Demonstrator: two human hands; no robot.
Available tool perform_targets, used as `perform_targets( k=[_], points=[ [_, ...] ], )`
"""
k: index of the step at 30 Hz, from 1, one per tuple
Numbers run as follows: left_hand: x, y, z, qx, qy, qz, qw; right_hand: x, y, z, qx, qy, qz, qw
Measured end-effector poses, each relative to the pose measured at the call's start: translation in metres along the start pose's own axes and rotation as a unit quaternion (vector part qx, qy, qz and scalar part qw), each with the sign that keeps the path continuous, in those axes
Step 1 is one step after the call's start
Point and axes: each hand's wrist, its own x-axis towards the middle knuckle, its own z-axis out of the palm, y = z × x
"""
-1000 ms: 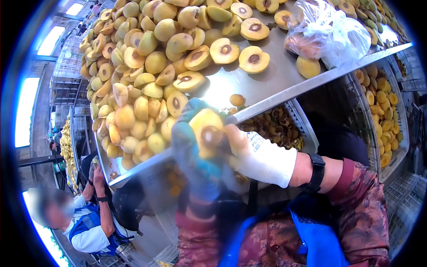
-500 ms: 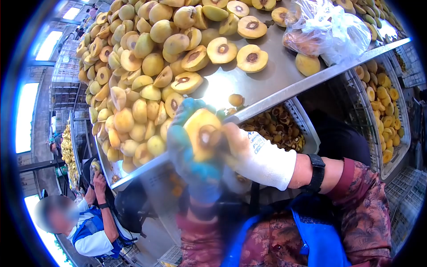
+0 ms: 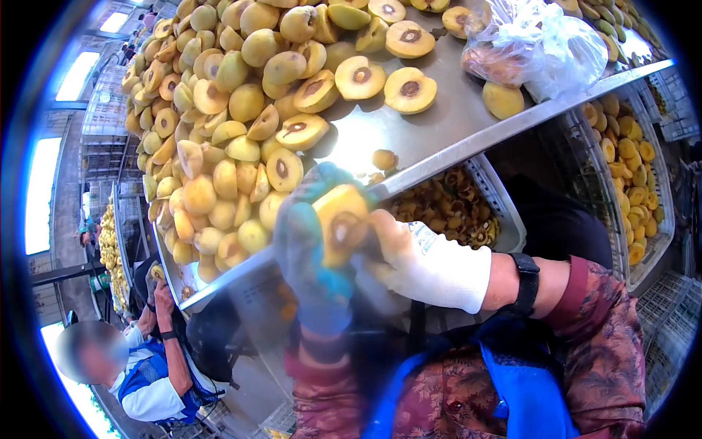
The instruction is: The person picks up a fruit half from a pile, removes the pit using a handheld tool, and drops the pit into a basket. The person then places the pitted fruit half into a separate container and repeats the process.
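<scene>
Hands meet beside the metal counter; the left hand curls its gloved fingers around a halved fruit, apparently to steady it with the cut face exposed; the right hand, fingers bent, comes up against that face, perhaps for close control, though blur means I cannot tell whether it grips anything; more halves lie heaped nearby, within easy reach.
</scene>
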Motion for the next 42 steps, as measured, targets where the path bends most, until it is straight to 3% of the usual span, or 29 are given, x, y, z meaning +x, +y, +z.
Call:
perform_targets(
  k=[4, 6, 7, 8, 9, 10, 11, 13, 14, 16, 20, 23, 26, 27, 28, 29, 30, 32, 36, 38, 40, 42],
  points=[
    [0.006, 0.0, 0.006, -0.005, 0.031, 0.014, 0.999, 0.006, -0.005, -0.004, -0.006, 0.001, 0.04, 0.999],
    [0.002, 0.007, -0.002, 0.144, 0.045, 0.044, 0.988, 0.013, 0.003, 0.007, 0.044, 0.089, -0.091, 0.991],
    [0.0, 0.009, -0.004, 0.151, 0.055, 0.027, 0.987, 0.011, -0.003, 0.006, 0.12, 0.084, -0.038, 0.989],
    [0.008, 0.038, 0.01, -0.074, 0.146, -0.111, 0.98, 0.01, -0.018, -0.003, 0.081, 0.056, 0.047, 0.994],
    [0.01, 0.039, 0.011, -0.157, 0.156, -0.16, 0.962, 0.016, -0.009, 0.009, 0.073, 0.111, 0.013, 0.991],
    [0.015, 0.037, 0.018, -0.203, 0.141, -0.173, 0.954, 0.021, 0.0, 0.019, 0.06, 0.165, -0.02, 0.984],
    [0.022, 0.037, 0.029, -0.225, 0.117, -0.174, 0.952, 0.026, -0.018, 0.001, 0.191, 0.053, 0.113, 0.974],
    [0.031, 0.039, 0.046, -0.249, 0.083, -0.177, 0.949, 0.019, -0.055, -0.037, 0.191, 0.043, 0.152, 0.969],
    [0.034, 0.041, 0.053, -0.257, 0.071, -0.175, 0.948, 0.04, -0.011, -0.019, 0.046, 0.149, 0.02, 0.988],
    [0.039, 0.044, 0.061, -0.27, 0.05, -0.17, 0.946, 0.025, -0.039, -0.043, 0.037, 0.096, 0.04, 0.994],
    [0.047, 0.046, 0.072, -0.292, 0.032, -0.165, 0.942, 0.032, -0.023, -0.047, -0.009, 0.129, -0.022, 0.991],
    [0.046, 0.045, 0.07, -0.311, 0.029, -0.165, 0.935, 0.025, -0.034, -0.055, 0.005, 0.105, 0.061, 0.993],
    [0.043, 0.033, 0.063, -0.332, 0.034, -0.161, 0.929, 0.029, -0.01, -0.039, -0.06, 0.148, -0.045, 0.986],
    [0.038, 0.027, 0.057, -0.338, 0.043, -0.164, 0.926, 0.035, -0.011, -0.037, -0.092, 0.21, -0.121, 0.966],
    [0.032, 0.017, 0.049, -0.348, 0.054, -0.17, 0.92, 0.04, -0.004, -0.043, -0.112, 0.176, -0.133, 0.969],
    [0.022, 0.012, 0.041, -0.361, 0.066, -0.18, 0.912, 0.048, 0.019, -0.041, -0.183, 0.236, -0.236, 0.925],
    [0.015, 0.005, 0.033, -0.384, 0.076, -0.188, 0.901, 0.039, 0.007, -0.041, -0.042, 0.196, -0.177, 0.964],
    [-0.001, 0.0, 0.022, -0.414, 0.095, -0.203, 0.882, 0.029, -0.021, -0.054, -0.149, 0.167, -0.126, 0.966],
    [0.007, 0.018, 0.017, -0.483, 0.1, -0.241, 0.836, 0.021, -0.017, -0.043, -0.143, 0.178, -0.109, 0.967],
    [0.016, 0.024, 0.014, -0.471, 0.106, -0.212, 0.849, 0.02, -0.03, -0.043, -0.112, 0.17, -0.061, 0.977],
    [0.022, 0.021, 0.011, -0.542, 0.129, -0.252, 0.792, 0.019, -0.034, -0.036, -0.135, 0.126, -0.036, 0.982],
    [0.02, 0.016, 0.011, -0.527, 0.116, -0.232, 0.81, 0.015, -0.03, -0.027, -0.163, 0.096, -0.002, 0.982]
  ],
)
